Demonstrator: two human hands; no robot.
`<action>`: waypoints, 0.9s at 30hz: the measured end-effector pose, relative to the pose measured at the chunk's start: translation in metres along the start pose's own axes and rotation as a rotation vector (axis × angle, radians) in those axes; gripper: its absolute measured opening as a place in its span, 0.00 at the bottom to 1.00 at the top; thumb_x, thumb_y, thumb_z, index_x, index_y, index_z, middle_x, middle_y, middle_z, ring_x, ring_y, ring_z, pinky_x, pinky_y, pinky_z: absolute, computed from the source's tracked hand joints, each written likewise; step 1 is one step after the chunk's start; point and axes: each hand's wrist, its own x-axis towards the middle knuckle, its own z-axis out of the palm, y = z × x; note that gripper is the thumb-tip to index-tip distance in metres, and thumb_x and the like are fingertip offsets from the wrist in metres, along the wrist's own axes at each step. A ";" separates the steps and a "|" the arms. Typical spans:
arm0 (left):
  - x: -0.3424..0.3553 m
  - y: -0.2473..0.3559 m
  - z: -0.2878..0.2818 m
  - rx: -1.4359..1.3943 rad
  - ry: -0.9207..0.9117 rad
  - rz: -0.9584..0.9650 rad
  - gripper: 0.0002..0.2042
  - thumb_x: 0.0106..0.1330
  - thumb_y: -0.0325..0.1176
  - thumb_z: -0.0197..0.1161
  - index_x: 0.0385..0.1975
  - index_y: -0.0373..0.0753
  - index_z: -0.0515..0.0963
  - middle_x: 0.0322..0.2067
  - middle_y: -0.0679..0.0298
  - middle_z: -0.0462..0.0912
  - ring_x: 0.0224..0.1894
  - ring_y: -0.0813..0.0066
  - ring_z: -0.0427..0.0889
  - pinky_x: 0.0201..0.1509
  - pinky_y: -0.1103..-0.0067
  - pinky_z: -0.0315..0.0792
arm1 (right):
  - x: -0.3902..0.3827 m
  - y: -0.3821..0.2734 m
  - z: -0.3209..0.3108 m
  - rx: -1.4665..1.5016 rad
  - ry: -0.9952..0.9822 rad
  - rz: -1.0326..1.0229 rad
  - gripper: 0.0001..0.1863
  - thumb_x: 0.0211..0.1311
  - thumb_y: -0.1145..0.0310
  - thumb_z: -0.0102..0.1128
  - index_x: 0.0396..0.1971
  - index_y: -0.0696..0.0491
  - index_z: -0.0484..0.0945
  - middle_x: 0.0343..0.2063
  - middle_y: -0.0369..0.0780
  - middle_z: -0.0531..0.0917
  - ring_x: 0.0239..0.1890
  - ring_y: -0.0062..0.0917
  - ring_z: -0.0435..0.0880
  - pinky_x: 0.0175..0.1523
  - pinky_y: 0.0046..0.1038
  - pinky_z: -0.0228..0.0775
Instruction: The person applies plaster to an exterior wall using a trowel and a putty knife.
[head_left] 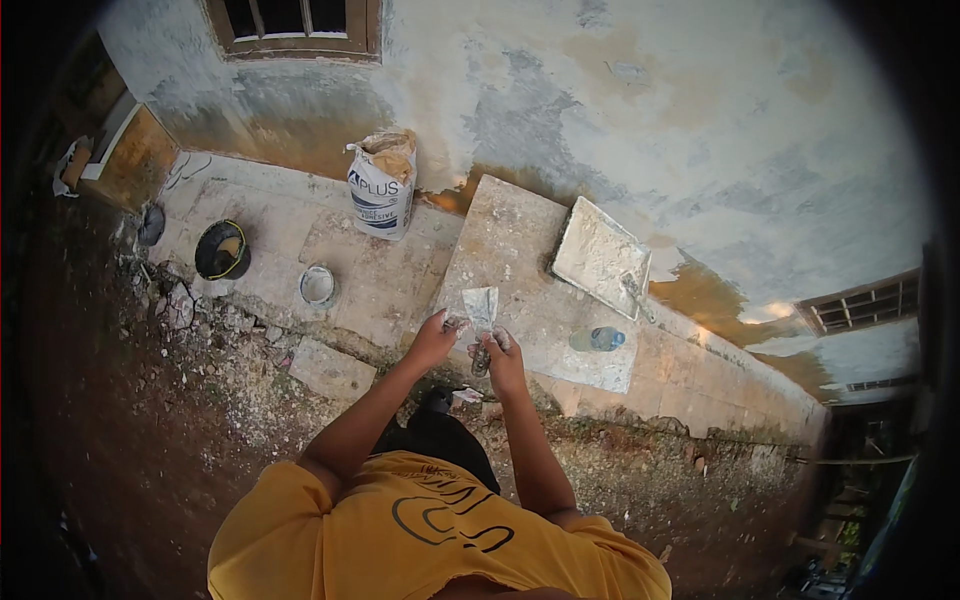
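Your yellow shirt (440, 530) fills the foreground, with both forearms reaching forward to the near left part of the pale slab (535, 235). You have your right hand (503, 360) closed around the handle of the scraper (481, 303), which you hold over that same part of the slab. Its long axis runs almost straight away from you: the handle end points back toward your body, and the broad, paste-smeared blade points out toward the wall (660, 120) beyond the slab. Your left hand (432, 340) is just beside the blade, fingers bent; whether it touches the blade or grips anything is unclear. At the slab's far right is a tray (598, 255) of whitish paste, and on its near right part a blue-capped bottle (600, 340). Left of the slab stand a sack (382, 195), a small pot (317, 286) and, farthest off, a black bucket (222, 250).
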 end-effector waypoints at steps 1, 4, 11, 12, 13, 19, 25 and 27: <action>0.006 -0.003 -0.013 0.036 0.029 0.006 0.13 0.63 0.23 0.51 0.47 0.34 0.74 0.38 0.63 0.81 0.35 0.80 0.78 0.39 0.81 0.72 | 0.012 0.003 0.005 -0.016 -0.003 0.005 0.07 0.67 0.72 0.51 0.41 0.58 0.73 0.30 0.36 0.79 0.31 0.21 0.81 0.34 0.23 0.71; 0.031 -0.012 -0.061 0.073 0.138 0.172 0.13 0.64 0.23 0.51 0.48 0.35 0.73 0.38 0.64 0.81 0.36 0.79 0.78 0.38 0.81 0.72 | 0.067 -0.008 0.024 -0.130 -0.078 0.007 0.07 0.67 0.70 0.52 0.40 0.57 0.73 0.26 0.34 0.78 0.28 0.19 0.78 0.33 0.22 0.69; 0.130 -0.023 -0.171 -0.199 0.339 -0.026 0.12 0.62 0.22 0.52 0.46 0.30 0.71 0.37 0.59 0.79 0.35 0.74 0.77 0.38 0.75 0.71 | 0.275 -0.049 0.121 -0.469 -0.195 -0.161 0.10 0.64 0.69 0.55 0.40 0.58 0.76 0.25 0.34 0.78 0.25 0.16 0.75 0.31 0.22 0.66; 0.150 -0.028 -0.187 -0.206 0.342 -0.034 0.12 0.62 0.22 0.52 0.46 0.30 0.71 0.37 0.59 0.79 0.35 0.74 0.77 0.38 0.75 0.71 | 0.313 -0.052 0.137 -0.514 -0.202 -0.184 0.10 0.64 0.69 0.55 0.40 0.59 0.76 0.25 0.35 0.79 0.25 0.17 0.76 0.32 0.23 0.67; 0.173 -0.033 -0.204 -0.217 0.366 -0.025 0.13 0.62 0.22 0.50 0.47 0.34 0.70 0.38 0.62 0.78 0.34 0.77 0.77 0.36 0.77 0.72 | 0.352 -0.053 0.156 -0.557 -0.210 -0.208 0.11 0.63 0.69 0.55 0.40 0.59 0.76 0.24 0.37 0.79 0.25 0.19 0.77 0.32 0.24 0.68; 0.344 -0.038 -0.306 -0.404 0.556 -0.122 0.16 0.60 0.24 0.49 0.49 0.38 0.66 0.40 0.62 0.75 0.36 0.77 0.76 0.36 0.78 0.74 | 0.574 -0.031 0.252 -1.180 -0.186 -0.479 0.15 0.56 0.66 0.58 0.40 0.59 0.76 0.31 0.51 0.82 0.36 0.40 0.83 0.40 0.38 0.72; 0.481 -0.114 -0.383 -0.516 0.723 -0.262 0.18 0.62 0.32 0.54 0.51 0.39 0.62 0.45 0.58 0.72 0.43 0.71 0.76 0.43 0.73 0.73 | 0.703 0.024 0.348 -1.749 -0.366 -0.198 0.16 0.51 0.66 0.56 0.39 0.56 0.81 0.40 0.50 0.83 0.45 0.40 0.82 0.47 0.38 0.75; 0.491 -0.145 -0.395 -0.497 0.766 -0.322 0.19 0.63 0.35 0.55 0.52 0.40 0.62 0.48 0.58 0.72 0.46 0.69 0.75 0.47 0.71 0.72 | 0.713 0.046 0.377 -1.864 -0.495 -0.087 0.15 0.53 0.67 0.53 0.37 0.57 0.82 0.43 0.50 0.82 0.46 0.40 0.82 0.50 0.38 0.74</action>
